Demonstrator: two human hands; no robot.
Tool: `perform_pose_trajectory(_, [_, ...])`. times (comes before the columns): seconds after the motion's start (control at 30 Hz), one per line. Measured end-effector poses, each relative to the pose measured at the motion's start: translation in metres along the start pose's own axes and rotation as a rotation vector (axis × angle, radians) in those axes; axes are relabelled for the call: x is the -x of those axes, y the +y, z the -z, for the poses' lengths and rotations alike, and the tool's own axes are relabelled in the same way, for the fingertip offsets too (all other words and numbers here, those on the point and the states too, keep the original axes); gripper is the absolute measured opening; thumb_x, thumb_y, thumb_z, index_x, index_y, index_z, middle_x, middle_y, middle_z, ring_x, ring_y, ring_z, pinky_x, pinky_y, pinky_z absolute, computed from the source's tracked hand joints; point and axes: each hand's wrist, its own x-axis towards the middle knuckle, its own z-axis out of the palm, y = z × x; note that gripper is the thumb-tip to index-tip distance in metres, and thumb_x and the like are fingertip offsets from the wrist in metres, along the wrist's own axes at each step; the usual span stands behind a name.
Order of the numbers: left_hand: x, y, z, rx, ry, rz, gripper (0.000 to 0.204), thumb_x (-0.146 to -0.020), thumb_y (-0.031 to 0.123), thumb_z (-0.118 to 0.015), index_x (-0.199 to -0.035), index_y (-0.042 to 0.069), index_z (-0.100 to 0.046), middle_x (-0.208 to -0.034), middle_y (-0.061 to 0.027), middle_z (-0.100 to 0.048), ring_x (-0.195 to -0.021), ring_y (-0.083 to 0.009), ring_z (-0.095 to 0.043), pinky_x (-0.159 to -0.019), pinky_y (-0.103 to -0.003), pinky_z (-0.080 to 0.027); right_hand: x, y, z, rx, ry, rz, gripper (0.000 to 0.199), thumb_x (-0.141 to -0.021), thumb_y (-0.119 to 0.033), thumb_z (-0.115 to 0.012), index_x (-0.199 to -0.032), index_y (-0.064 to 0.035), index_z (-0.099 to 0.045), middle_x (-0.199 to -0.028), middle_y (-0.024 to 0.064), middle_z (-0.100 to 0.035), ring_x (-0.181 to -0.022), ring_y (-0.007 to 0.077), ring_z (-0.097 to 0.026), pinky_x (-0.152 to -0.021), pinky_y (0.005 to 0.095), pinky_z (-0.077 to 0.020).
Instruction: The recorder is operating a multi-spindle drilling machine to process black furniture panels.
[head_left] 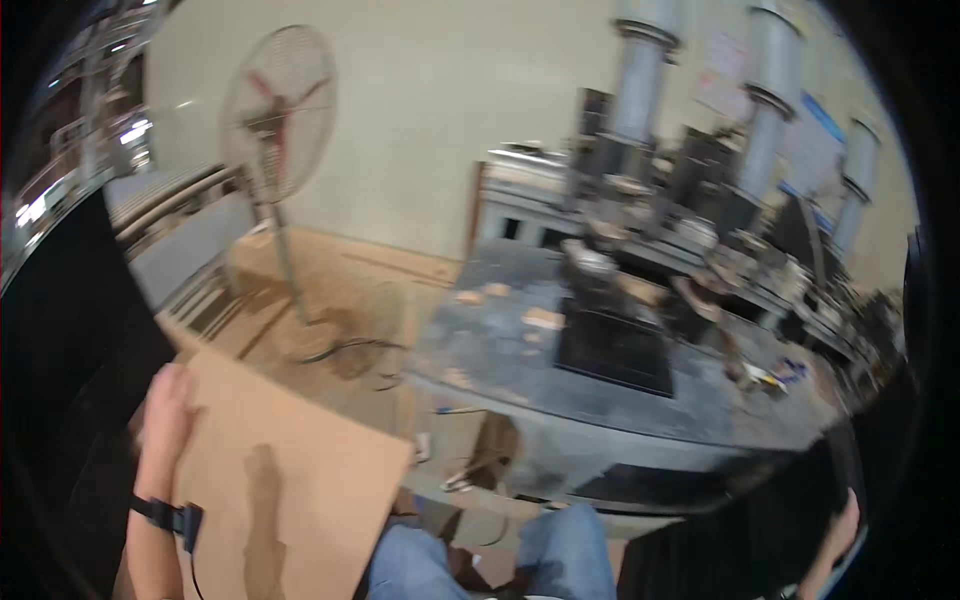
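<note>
Ahead of both hands stretches the largest thing in view, a grey-topped machine bench (470,335) with pale ducts (770,140) rising over it. Just beside and below the left hand lies a broad light-brown board (330,440), its visible face showing no holes or cuts. Outward of that hand stands a tall black panel (70,370); inward of the right hand, a second black panel (740,530) runs along the bench's near side. Beyond the left hand is a pedestal fan (280,115), and farther off, between the hands, a black rectangular plate (615,348) lies flat on the bench. The left hand (170,412) has its fingers close together and its thumb apart, at the border of board and black panel; I cannot tell which it grips. The right hand (848,520) is at its panel's outer end, too blurred to show its hold. The work seems midway: board and panels remain off the benchtop, and any finished machining cannot be made out.
</note>
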Motion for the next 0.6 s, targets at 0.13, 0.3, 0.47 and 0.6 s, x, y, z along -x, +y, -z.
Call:
perform_pose_trajectory(0.13, [-0.118, 0.286, -0.065, 0.5, -0.012, -0.632, 0.043, -0.069, 0.016, -0.074, -0.109, 0.005, -0.064, -0.112, -0.013, -0.061, -0.113, -0.0324, -0.054, -0.099, -0.042, -0.043, 0.051, -0.101, 0.038, -0.236, 0.33, 0.483, 0.037, -0.074, 0.011, -0.049, -0.103, -0.0037, -0.065, -0.109, 0.0129, -0.067, -0.105, 0.0324, -0.062, -0.093, 0.0401, -0.0471])
perform_pose_trajectory(0.3, [-0.164, 0.528, -0.155, 0.638, -0.221, -0.726, 0.07, -0.087, 0.05, -0.058, -0.137, 0.004, -0.044, -0.142, -0.0165, -0.042, -0.135, -0.0341, -0.033, -0.111, -0.052, -0.027, 0.043, -0.227, 0.028, -0.472, 0.288, 0.867, 0.03, -0.07, 0.002, -0.056, -0.097, -0.0057, -0.067, -0.101, 0.0105, -0.069, -0.098, 0.0309, -0.065, -0.087, 0.0416, -0.0505])
perform_pose_trajectory(0.47, [-0.119, 0.569, -0.147, 0.576, -0.111, -0.665, 0.075, -0.078, 0.059, -0.062, -0.125, 0.001, -0.052, -0.114, -0.0181, -0.052, -0.111, -0.0349, -0.047, -0.099, -0.048, -0.035, 0.032, -0.306, -0.034, -0.638, 0.14, 1.031, 0.036, -0.067, 0.002, -0.055, -0.101, -0.0086, -0.066, -0.103, 0.0076, -0.069, -0.096, 0.0278, -0.066, -0.084, 0.0386, -0.0526])
perform_pose_trajectory(0.6, [-0.062, 0.502, -0.117, 0.464, 0.037, -0.894, 0.025, -0.075, 0.018, -0.058, -0.099, 0.011, -0.056, -0.09, -0.0074, -0.051, -0.089, -0.0248, -0.051, -0.075, -0.035, -0.044, 0.051, -0.374, -0.105, -0.689, 0.009, 1.064, 0.031, -0.076, -0.003, -0.057, -0.106, -0.0091, -0.064, -0.106, 0.0081, -0.068, -0.097, 0.0282, -0.064, -0.087, 0.0392, -0.051])
